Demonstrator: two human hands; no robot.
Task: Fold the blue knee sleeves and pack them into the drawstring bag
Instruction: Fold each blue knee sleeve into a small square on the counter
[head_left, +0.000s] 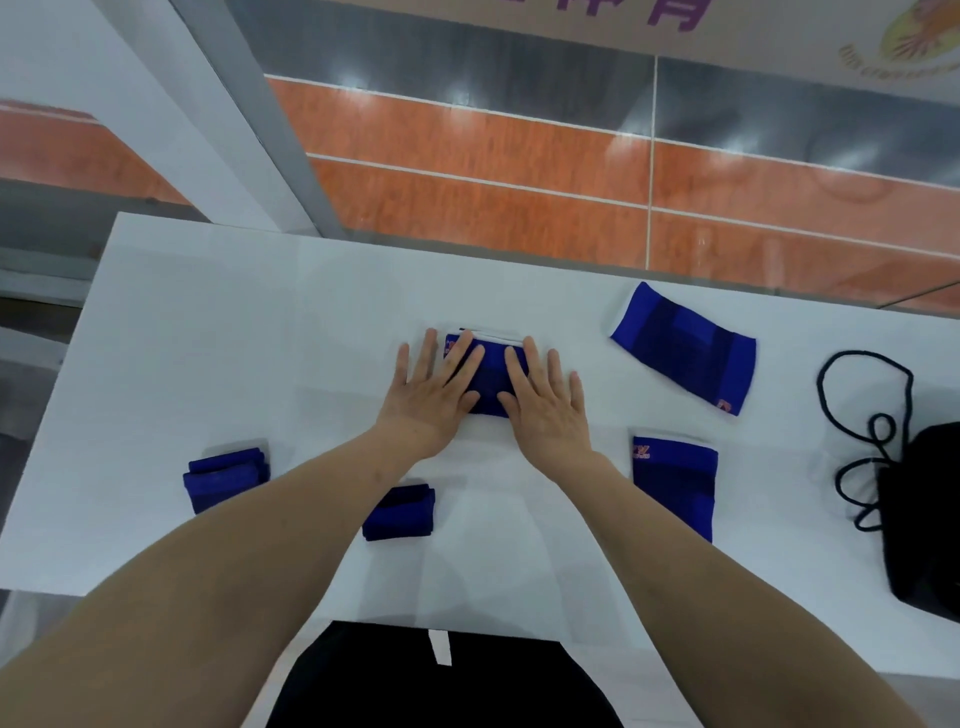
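Note:
A blue knee sleeve (488, 382) lies in the middle of the white table (249, 332). My left hand (434, 395) and my right hand (545, 405) both rest flat on it, fingers spread, one on each side. Two folded blue sleeves sit near me at the left: one (226, 478) at far left, another (400, 512) partly under my left forearm. An unfolded sleeve (683, 348) lies flat at the back right. Another flat sleeve (675, 483) lies by my right forearm. The black drawstring bag (922, 519) sits at the right edge with its cord (862, 415) looped on the table.
The table's far edge meets a glass panel with an orange floor beyond it. The near edge runs just in front of my black clothing. A white column stands at the back left.

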